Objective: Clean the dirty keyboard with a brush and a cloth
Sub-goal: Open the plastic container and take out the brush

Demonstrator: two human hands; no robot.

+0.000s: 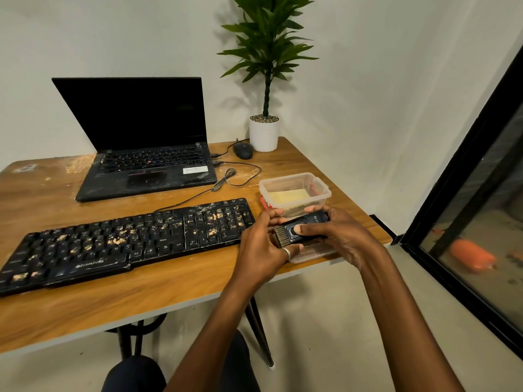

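Note:
A black keyboard (pixel 121 244) strewn with pale crumbs lies across the wooden table (pixel 175 292). Just off its right end I hold a dark-handled brush (pixel 300 229) in both hands. My right hand (pixel 336 233) grips the handle with the thumb pressed on top. My left hand (pixel 263 247), with a ring on one finger, pinches the bristle end. A yellow cloth (pixel 288 196) lies inside a clear plastic container (pixel 322 190) right behind my hands.
An open black laptop (pixel 141 154) stands behind the keyboard, with a mouse (pixel 242 150), cables and a potted plant (pixel 264 131) at the back. A clear lid (pixel 314 251) lies under my hands near the table's right edge. A dark-framed glass panel (pixel 481 222) is on the right.

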